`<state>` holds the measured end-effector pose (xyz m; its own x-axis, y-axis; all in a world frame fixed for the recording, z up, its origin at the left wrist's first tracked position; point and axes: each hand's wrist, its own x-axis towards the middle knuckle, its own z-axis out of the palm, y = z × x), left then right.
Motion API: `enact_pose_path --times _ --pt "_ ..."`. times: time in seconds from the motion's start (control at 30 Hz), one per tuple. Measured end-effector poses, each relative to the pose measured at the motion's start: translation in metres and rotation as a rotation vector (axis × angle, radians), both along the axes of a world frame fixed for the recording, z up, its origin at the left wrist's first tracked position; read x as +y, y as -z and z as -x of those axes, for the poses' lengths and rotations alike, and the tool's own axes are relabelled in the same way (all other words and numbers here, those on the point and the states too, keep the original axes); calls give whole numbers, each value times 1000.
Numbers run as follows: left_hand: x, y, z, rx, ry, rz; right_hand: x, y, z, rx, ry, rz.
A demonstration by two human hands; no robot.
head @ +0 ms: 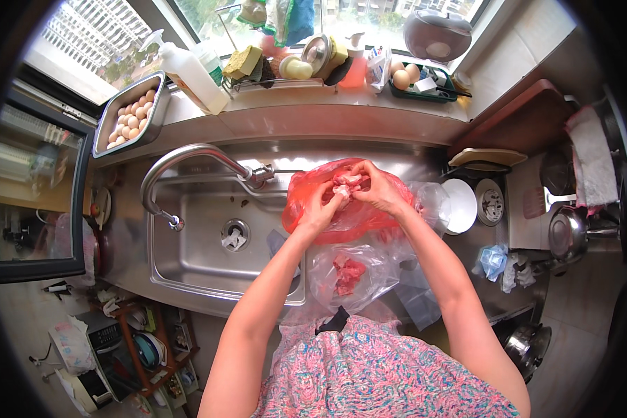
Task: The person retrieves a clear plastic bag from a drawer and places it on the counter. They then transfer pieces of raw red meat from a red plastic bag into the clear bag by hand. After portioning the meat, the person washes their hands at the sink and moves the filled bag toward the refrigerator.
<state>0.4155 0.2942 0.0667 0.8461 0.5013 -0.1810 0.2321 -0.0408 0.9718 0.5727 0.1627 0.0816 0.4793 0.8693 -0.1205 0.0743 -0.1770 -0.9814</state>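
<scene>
Both of my hands grip pieces of raw meat (346,183) over a red plastic bag (305,196). My left hand (318,208) has its fingertips on the lower left of the meat. From the upper right, my right hand (379,188) pinches it between thumb and fingers. Whether the meat is one piece or several I cannot tell. Closer to my body lies a clear plastic bag (321,274) with another red lump of raw meat (349,274) on it. More clear plastic (432,201) spreads to the right of the red bag.
A steel sink (198,261) with a curved faucet (188,151) is at left. White bowl (460,206) and strainer (489,202) stand at right, near crumpled tissue (509,271). Along the windowsill are a tray of eggs (159,112), a spray bottle (193,78) and sponges (243,62).
</scene>
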Motion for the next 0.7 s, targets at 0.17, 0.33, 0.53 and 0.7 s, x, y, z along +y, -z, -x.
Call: enact_pose_path --times 0.17,0.33,0.53,0.7 --pt "7 -6 -6 68 52 520 2 -10 30 -77 46 -36" --pt "7 -12 3 -35 47 661 2 -15 42 -105 74 -70" --pt "23 -24 15 21 180 743 -3 4 37 250 66 -203" --pt "29 -28 25 -21 176 858 -18 -11 29 805 69 -202"
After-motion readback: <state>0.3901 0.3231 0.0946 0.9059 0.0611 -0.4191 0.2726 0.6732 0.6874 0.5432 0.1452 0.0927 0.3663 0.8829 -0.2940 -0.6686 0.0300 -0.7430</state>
